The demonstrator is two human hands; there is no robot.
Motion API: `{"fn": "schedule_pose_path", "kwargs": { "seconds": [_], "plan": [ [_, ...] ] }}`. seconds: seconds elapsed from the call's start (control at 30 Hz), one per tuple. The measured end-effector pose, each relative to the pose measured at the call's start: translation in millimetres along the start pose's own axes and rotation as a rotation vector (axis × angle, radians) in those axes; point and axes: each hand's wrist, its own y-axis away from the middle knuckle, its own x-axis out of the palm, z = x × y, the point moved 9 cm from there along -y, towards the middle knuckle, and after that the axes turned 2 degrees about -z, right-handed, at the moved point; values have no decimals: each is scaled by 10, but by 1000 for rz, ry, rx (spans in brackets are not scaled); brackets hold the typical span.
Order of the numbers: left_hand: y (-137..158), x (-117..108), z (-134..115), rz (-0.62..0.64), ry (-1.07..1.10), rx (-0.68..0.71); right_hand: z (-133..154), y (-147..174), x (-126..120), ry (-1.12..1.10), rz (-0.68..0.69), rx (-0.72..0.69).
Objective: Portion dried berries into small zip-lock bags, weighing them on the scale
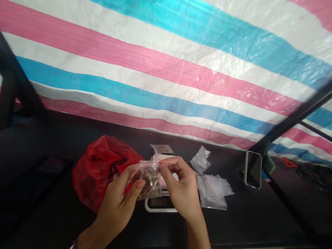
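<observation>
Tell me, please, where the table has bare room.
Bare table shows right of the flat clear bags, in front of the upright phone, and between the left frame and red bag. Crowded: the middle, with left hand, right hand, filled bag and white-rimmed device.

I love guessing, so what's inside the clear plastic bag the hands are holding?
The clear plastic bag holds small brownish pieces, too blurry to name. The left hand covers its left part and the right hand its top right corner, so anything behind them is hidden.
</observation>
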Motion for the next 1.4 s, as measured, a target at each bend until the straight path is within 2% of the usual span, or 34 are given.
{"fn": "schedule_pose_path", "kwargs": {
  "seconds": [0.1, 0.17, 0.3, 0.47, 0.6, 0.7, 0.8, 0.9, 1.07, 1.23, 1.33, 1.4],
  "plan": [
    [62, 220, 122, 141, 97, -99, -115, -16, -68, -114, -12, 23],
    [90, 292, 157, 170, 124, -144, -176, -6, -59, -190, 20, 52],
    [67, 239, 145, 74, 157, -190, -257, 9, 83, -290, 92, 126],
    [41, 188, 167, 0, 221, -201, -235, -84, 252, -225, 36, 111],
    [81, 112, 242, -82, 166, -169, -257, -145, 135, -125, -37, 83],
    [101, 11, 169, -156, -12, -69, -394, -134, -135, 60, -84, 114],
    [100, -30, -40, -167, -140, 113, -549, -96, -399, 353, -100, 154],
    [136, -49, -245, -166, -220, 293, -539, -79, -586, 578, -182, 66],
    [360, 41, -420, -96, -285, 465, -467, -79, -759, 576, -374, -43],
    [780, 354, -591, 137, -200, 675, -466, -38, -1001, 508, -564, -26],
    [949, 490, -634, 204, -210, 751, -420, -53, -1040, 502, -585, -17],
    [996, 538, -633, 219, -209, 772, -320, -156, -908, 587, -500, -51]
  ]
}}
